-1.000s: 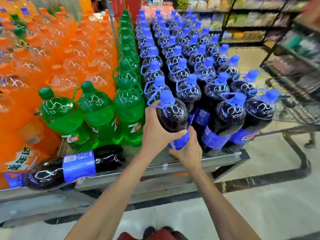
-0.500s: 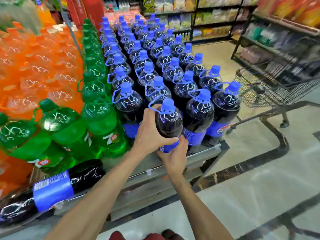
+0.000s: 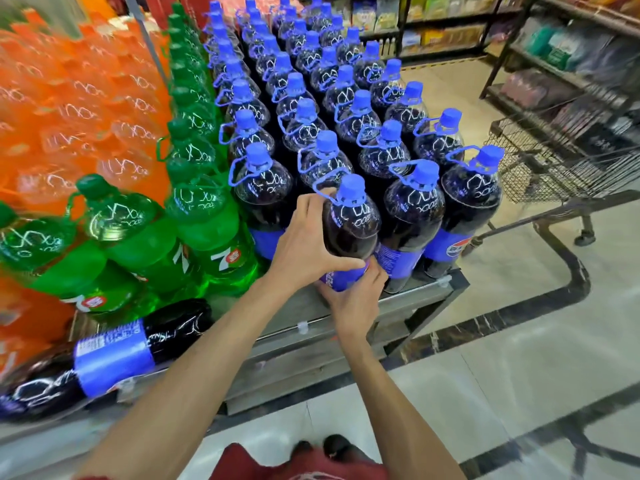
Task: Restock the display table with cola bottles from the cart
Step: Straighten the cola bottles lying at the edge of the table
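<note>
I hold a large cola bottle with a blue cap upright at the front edge of the display table. My left hand wraps its dark shoulder from the left. My right hand grips its blue label and base from below. Several rows of matching cola bottles stand behind it and to its right. Another cola bottle lies on its side along the table's front left edge. The wire cart stands at the right, and its contents are hard to make out.
Green 7-Up bottles stand left of the cola rows, with orange soda bottles beyond them. Store shelves line the right side and back. The tiled floor lies between table and cart.
The view has swung a little, so the table sits further left. The held bottle stays in both hands at the front edge, pressed closer to its neighbours.
</note>
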Demonstrator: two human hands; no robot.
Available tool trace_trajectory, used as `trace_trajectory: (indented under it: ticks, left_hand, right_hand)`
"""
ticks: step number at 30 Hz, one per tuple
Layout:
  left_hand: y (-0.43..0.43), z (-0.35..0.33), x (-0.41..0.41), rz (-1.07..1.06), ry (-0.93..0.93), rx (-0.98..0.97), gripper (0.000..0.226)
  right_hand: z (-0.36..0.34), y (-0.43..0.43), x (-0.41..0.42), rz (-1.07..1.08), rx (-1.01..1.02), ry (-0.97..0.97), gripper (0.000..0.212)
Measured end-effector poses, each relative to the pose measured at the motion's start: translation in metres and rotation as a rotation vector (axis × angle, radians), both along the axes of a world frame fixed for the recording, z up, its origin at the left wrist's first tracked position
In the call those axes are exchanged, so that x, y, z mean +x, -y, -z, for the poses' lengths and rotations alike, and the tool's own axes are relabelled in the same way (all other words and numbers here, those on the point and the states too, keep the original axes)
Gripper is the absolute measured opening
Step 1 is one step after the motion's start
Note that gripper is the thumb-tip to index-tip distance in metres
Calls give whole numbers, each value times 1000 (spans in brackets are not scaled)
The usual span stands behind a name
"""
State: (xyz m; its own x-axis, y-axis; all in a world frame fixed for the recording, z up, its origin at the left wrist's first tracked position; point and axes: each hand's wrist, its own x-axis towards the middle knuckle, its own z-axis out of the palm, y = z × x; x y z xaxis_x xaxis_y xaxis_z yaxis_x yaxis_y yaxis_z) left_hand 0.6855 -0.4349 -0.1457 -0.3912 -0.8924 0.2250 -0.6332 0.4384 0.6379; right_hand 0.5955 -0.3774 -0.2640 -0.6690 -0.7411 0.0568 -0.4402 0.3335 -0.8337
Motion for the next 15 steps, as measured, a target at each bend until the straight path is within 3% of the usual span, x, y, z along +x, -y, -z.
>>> trace_trajectory:
  ticks: [7,15]
  left_hand:
    - [-7,6,4,-32,-21,61,119]
    - [-21,2,11,-55,110,50,115]
  right_hand:
    - [-3,-8,-5,-81,28,-23,111]
    - [-21,-15,-38,-360,210,-147,98]
